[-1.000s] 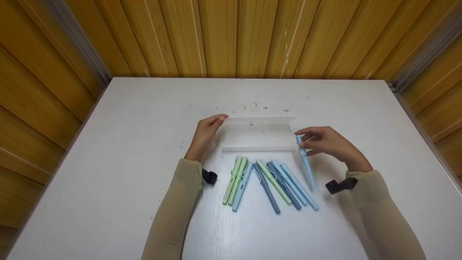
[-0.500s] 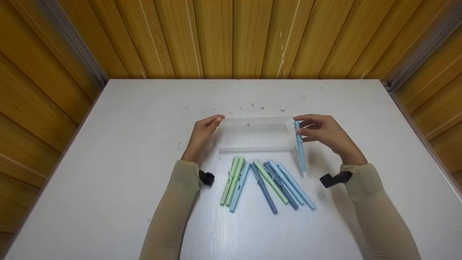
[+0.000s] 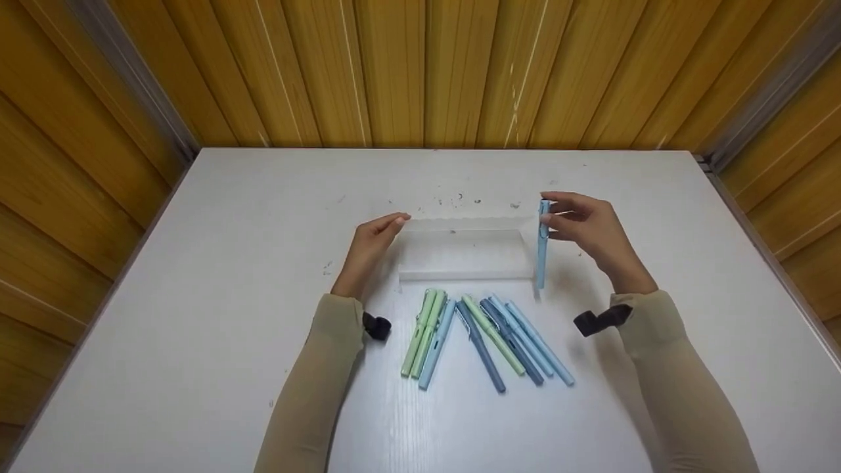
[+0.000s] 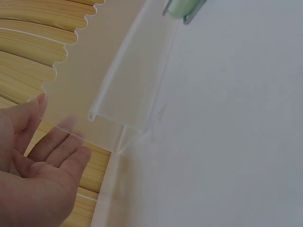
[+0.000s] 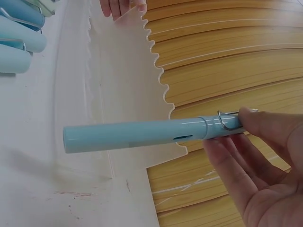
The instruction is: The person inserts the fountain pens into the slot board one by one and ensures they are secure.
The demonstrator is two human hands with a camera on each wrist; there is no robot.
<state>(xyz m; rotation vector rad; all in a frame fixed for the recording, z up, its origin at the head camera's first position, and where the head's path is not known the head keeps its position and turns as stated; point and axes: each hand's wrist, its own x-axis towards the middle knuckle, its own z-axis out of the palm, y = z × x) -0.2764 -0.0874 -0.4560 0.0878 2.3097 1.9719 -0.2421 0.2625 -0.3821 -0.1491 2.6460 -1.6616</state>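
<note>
Right now: smooth pale-blue plastic pen (image 3: 542, 244) pinched by right hand (image 3: 585, 226), upright, clip end up; left hand (image 3: 371, 246) open, fingertips touching frosted translucent plastic box (image 3: 466, 253).

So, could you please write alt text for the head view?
A right hand holds a light blue pen beside a clear open case that the left hand touches; eight more pens lie on the white table.
</note>
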